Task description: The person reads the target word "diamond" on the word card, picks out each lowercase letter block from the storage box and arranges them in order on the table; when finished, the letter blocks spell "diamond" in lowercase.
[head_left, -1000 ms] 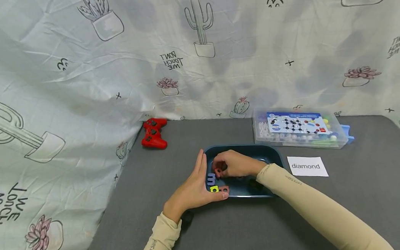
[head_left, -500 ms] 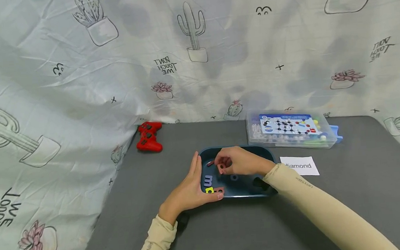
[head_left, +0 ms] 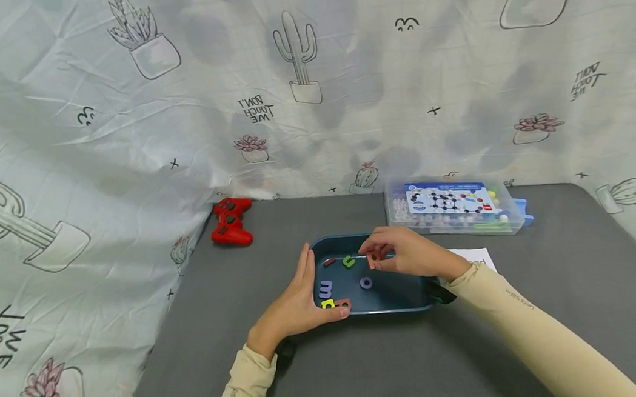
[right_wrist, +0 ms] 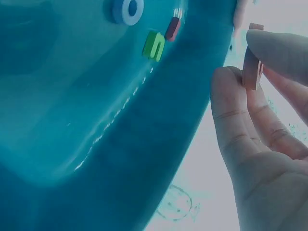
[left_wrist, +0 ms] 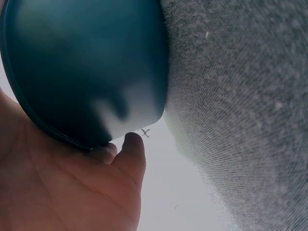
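A dark blue tray [head_left: 400,292] sits on the grey table. My left hand [head_left: 294,306] lies along its left end, fingers straight against the outside and thumb at the front rim; in the left wrist view the palm [left_wrist: 72,192] meets the rim. Above the back of the tray, my right hand [head_left: 411,250] pinches a reddish-brown letter piece [right_wrist: 251,67] between thumb and fingertips. Inside lie a green letter [head_left: 348,261], a purple ring-shaped letter [head_left: 366,283], a purple m [head_left: 325,289], a dark red piece [head_left: 329,262], a yellow letter [head_left: 327,304] and another brown letter [head_left: 343,304], partly behind my left thumb.
Behind the tray to the right stands a clear plastic case [head_left: 449,205] of small parts. A white card [head_left: 477,255] is partly covered by my right forearm. A red game controller [head_left: 232,222] lies at the back left, before a patterned cloth [head_left: 207,78].
My right hand has lifted the reddish-brown letter and carried it rightward from the tray's left part, uncovering the green and ring-shaped letters. The left hand stays at the tray. The head view has shifted slightly.
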A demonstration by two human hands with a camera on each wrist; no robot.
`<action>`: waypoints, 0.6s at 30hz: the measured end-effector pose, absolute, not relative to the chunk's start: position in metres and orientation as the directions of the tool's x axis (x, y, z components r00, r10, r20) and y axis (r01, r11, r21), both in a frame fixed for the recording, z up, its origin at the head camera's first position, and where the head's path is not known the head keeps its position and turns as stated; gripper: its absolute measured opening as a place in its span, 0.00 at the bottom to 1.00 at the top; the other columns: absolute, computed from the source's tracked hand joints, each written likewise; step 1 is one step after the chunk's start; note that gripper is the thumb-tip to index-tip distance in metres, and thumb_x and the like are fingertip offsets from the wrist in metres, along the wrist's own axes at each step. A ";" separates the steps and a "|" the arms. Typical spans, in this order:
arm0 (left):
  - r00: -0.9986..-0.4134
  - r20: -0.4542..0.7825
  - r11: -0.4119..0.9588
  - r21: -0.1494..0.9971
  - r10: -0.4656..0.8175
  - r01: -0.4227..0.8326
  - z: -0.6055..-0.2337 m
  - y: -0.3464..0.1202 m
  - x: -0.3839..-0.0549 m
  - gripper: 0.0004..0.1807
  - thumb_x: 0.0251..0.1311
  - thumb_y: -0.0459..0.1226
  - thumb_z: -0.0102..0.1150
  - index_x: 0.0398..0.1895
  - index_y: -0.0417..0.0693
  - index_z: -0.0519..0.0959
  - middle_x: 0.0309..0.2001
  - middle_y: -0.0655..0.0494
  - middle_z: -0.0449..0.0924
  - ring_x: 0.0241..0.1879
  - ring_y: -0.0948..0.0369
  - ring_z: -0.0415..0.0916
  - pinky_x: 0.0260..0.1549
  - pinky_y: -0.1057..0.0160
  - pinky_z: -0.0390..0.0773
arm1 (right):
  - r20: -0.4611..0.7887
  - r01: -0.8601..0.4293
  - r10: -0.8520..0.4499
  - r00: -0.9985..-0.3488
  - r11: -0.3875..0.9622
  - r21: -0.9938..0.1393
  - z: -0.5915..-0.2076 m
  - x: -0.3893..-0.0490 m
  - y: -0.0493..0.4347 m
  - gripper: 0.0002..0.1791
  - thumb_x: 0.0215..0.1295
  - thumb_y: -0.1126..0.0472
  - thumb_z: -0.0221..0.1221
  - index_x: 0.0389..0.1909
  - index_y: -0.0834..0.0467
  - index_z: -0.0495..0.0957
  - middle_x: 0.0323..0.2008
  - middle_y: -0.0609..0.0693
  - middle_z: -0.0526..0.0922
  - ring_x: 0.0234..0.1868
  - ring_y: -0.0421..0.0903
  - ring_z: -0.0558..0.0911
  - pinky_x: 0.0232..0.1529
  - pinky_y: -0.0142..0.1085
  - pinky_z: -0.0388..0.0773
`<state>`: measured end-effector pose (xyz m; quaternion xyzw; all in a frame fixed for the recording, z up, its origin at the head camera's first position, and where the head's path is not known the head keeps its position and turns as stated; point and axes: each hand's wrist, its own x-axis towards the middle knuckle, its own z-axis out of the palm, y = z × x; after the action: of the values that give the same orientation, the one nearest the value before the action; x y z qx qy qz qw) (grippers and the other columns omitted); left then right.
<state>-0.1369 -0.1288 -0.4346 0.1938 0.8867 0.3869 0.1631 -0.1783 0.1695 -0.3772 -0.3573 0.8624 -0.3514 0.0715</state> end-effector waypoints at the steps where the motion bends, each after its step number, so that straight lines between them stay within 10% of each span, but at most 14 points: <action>1: -0.873 -0.137 0.625 0.750 0.469 0.218 -0.435 -0.129 -0.137 0.76 0.54 0.68 0.73 0.88 0.54 0.27 0.84 0.71 0.14 0.84 0.49 0.42 0.74 0.39 0.60 | 0.128 -0.564 -0.662 -0.739 0.503 -0.655 -0.377 -0.177 0.173 0.14 0.69 0.69 0.70 0.54 0.58 0.88 0.43 0.45 0.83 0.43 0.42 0.83 0.48 0.48 0.86; 18: -0.871 -0.115 0.617 0.750 0.477 0.238 -0.439 -0.129 -0.138 0.76 0.54 0.68 0.74 0.88 0.50 0.30 0.87 0.60 0.19 0.84 0.45 0.44 0.73 0.36 0.62 | 0.114 -0.448 -0.521 -0.846 0.579 -0.681 -0.378 -0.145 0.227 0.12 0.70 0.66 0.71 0.52 0.54 0.88 0.44 0.40 0.85 0.43 0.42 0.83 0.47 0.46 0.85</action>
<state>-0.1384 -0.1289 -0.4393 0.2018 0.8859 0.3885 0.1534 -0.1445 0.2268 -0.3778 -0.2731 0.8873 -0.3684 0.0490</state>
